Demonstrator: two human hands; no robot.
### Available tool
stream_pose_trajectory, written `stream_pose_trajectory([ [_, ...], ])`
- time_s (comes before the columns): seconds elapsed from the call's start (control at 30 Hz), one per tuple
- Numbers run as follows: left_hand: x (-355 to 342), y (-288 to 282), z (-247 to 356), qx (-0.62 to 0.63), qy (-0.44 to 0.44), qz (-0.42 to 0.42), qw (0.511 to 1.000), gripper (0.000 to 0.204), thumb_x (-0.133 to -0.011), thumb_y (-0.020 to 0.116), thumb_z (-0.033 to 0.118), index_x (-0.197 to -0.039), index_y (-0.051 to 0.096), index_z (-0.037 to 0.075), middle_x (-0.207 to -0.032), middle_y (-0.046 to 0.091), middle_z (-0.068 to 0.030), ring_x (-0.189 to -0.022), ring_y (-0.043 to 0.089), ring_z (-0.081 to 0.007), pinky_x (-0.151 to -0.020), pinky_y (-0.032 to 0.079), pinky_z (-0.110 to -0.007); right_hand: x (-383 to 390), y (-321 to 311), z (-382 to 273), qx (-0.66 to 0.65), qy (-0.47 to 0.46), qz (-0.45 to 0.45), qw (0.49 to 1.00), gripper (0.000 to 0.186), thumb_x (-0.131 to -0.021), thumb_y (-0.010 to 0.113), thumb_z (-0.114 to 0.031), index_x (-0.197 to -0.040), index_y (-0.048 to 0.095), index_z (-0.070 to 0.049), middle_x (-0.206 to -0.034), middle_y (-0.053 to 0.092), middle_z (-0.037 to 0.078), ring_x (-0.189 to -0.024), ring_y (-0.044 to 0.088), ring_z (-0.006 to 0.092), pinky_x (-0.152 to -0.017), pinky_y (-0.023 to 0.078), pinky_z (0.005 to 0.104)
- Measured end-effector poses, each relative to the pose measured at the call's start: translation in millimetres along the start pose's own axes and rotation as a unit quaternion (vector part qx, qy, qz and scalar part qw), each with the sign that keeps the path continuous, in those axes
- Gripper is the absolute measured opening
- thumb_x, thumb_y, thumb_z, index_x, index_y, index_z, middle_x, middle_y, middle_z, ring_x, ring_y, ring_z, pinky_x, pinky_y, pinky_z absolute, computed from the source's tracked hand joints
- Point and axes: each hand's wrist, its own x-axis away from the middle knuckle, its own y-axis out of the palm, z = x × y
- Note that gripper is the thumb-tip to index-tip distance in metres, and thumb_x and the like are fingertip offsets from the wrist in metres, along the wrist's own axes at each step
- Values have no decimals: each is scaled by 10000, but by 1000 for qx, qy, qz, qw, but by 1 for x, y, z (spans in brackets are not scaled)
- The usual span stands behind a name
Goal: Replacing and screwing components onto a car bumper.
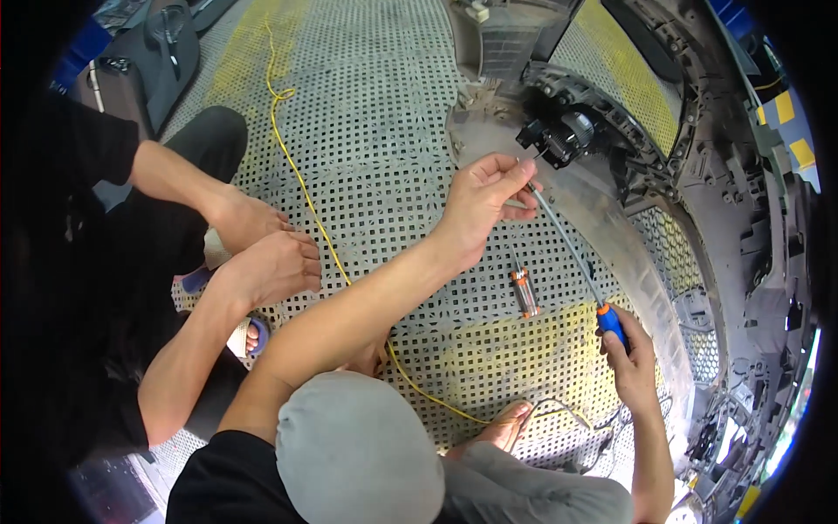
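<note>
Long blue-handled screwdriver (572, 251), orange collar, straight grey metal shaft: held in both of the person's hands, slanting between them above the floor mat. Right hand (630, 356) is wrapped around the handle. Left hand (478, 205) is ahead and to the left of it, thumb and fingers pinching the far end of the shaft; the tip is mostly hidden in that pinch, so can't tell if anything sits on it. Just beyond the left fingertips: compact black motor-like unit (572, 137), rounded plastic body. Contact with it can't be confirmed. Unit sits against a large curved grey-black moulded plastic panel (752, 231), which sweeps round to the right of both hands. Between the hands, left of the right one: short screwdriver with a clear and orange handle (525, 293), lying on the mat, shaft pointing toward the left hand. Mat (410, 148) is perforated grey with yellow patches. Thin yellow cord (307, 194) runs along it left of the left hand and under that forearm. Farther left: a dark-clothed co-worker (65, 288), seen in part, forearms crossed, hands (275, 258) near each other with nothing visible in them.
</note>
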Motion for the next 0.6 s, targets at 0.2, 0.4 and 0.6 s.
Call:
stream_pose_trajectory([
  [0.2,-33,-38,-14,77,-32,-35,996,241,-1017,627,316,-1070,640,81,-1020,678,-43,-836,615,-103,-825,582,-353,-15,40,-6,-127,114,-26,985,449,-1002,598,-193,-1409,532,-15,-1004,657,38,-770,545,63,-611,432,200],
  [0.4,-50,-68,-13,107,-57,-40,992,245,-1016,624,322,-1067,648,84,-1033,690,-53,-824,607,-105,-827,583,-356,-25,90,-6,-248,155,-28,956,481,-1006,608,-243,-1405,518,10,-996,645,51,-765,566,86,-601,443,226],
  [0.6,-70,-99,2,-3,-119,-28,992,291,-986,660,350,-1080,661,75,-995,712,-49,-892,635,-129,-807,543,-326,-36,159,-4,-341,167,4,925,454,-1015,584,-161,-1431,503,2,-1020,655,63,-766,572,89,-594,445,220],
])
